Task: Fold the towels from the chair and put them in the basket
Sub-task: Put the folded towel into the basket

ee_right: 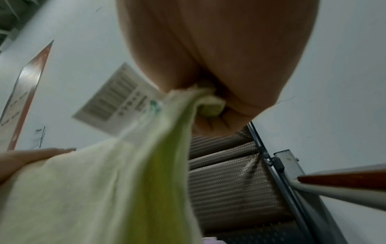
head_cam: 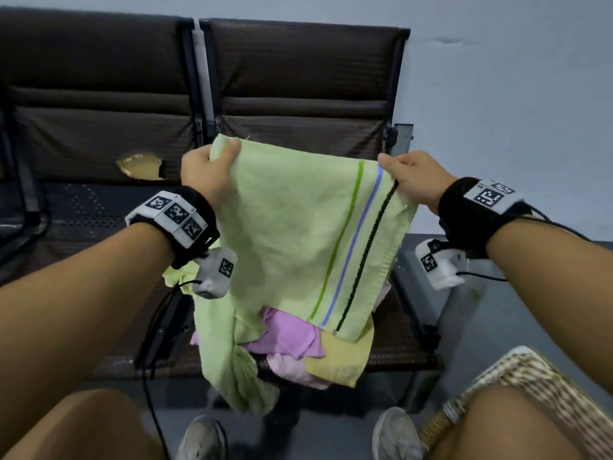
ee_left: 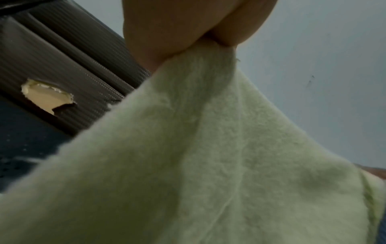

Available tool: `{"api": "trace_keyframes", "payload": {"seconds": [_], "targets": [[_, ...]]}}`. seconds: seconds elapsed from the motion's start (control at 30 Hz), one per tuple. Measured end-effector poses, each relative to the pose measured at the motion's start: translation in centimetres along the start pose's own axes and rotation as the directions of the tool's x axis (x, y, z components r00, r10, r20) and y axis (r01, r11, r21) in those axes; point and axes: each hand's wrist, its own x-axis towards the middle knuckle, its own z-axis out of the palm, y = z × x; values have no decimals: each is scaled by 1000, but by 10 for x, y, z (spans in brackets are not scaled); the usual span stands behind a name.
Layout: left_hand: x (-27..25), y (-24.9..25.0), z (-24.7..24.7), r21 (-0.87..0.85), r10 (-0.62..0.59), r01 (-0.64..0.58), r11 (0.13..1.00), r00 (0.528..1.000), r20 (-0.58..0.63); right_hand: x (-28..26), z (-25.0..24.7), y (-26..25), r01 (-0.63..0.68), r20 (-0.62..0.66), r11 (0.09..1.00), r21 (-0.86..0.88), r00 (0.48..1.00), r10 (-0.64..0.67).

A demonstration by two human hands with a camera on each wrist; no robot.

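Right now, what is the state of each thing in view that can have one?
left hand: pinches a top corner of the green towel.
right hand: pinches the other top corner.
green towel: held up, spread, unfolded.
towel pile: crumpled on the chair seat.
chair: neighbouring seat's backrest torn.
basket: contents hidden.

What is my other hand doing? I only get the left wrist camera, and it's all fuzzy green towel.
Observer: The right hand pinches the green towel by its other top corner.
Operator: Does it have stripes?
Observer: Yes, green, blue and dark stripes run near its right-hand edge.
Operator: Any more towels?
Observer: A pile of purple, pink and yellow ones lies on the chair seat.
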Motion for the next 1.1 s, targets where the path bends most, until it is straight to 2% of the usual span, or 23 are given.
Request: {"api": "trace_keyframes", "payload": {"seconds": [0.1,0.17,0.27,0.37,0.43,0.53,0.57,0.63,0.67,0.7,0.77,0.8,0.83,0.87,0.93,0.97,1.0,1.03,1.1], "targets": [[2,10,11,-107,-50,42,993,996,-73,-2,1,-17,-59,-42,986,153,997,66],[0,19,23,-139,-70,60,988,995,-66,-8,4,-36,-105,-38,956,274,992,120],[-15,35,47,-163,-59,72,984,995,85,-15,13,-59,-160,29,875,458,986,165],[-40,43,70,-161,2,43,986,962,273,-20,25,-74,-178,136,837,517,983,125],[-59,47,78,-87,91,-66,994,937,337,-24,30,-81,-204,188,816,542,975,119],[-75,50,77,32,179,-218,975,867,464,-26,33,-79,-228,204,806,545,969,136],[-76,51,75,12,167,-198,980,857,488,-26,32,-76,-231,191,822,521,970,152],[-76,51,71,-150,37,50,987,849,527,-27,32,-69,-247,178,836,489,967,182],[-74,50,69,-207,-42,176,962,848,528,-28,31,-67,-258,187,827,500,964,188],[-72,49,69,-238,-102,245,940,866,490,-29,30,-66,-263,196,817,513,963,187],[-66,46,68,-205,-158,247,947,914,373,-32,29,-66,-237,238,810,536,963,124],[-65,45,68,-169,-175,246,955,920,352,-35,28,-68,-216,284,815,537,956,66],[-65,45,66,-139,-188,261,955,898,398,-37,27,-69,-196,330,825,530,944,12],[-66,45,65,-119,-205,304,945,838,505,-39,27,-70,-180,362,833,523,932,-26],[-63,44,59,-121,-219,428,895,661,718,-37,24,-69,-164,379,834,527,924,-58],[-60,43,56,-109,-224,464,879,604,765,-35,22,-67,-158,373,833,529,926,-61],[-56,42,54,-81,-244,467,881,593,767,-33,20,-65,-137,345,845,517,937,-60],[-52,41,55,-63,-264,456,887,616,742,-31,17,-63,-101,314,880,463,948,-56],[-44,41,59,-62,-253,374,925,730,635,-22,9,-53,-18,281,971,238,958,-51]]}}
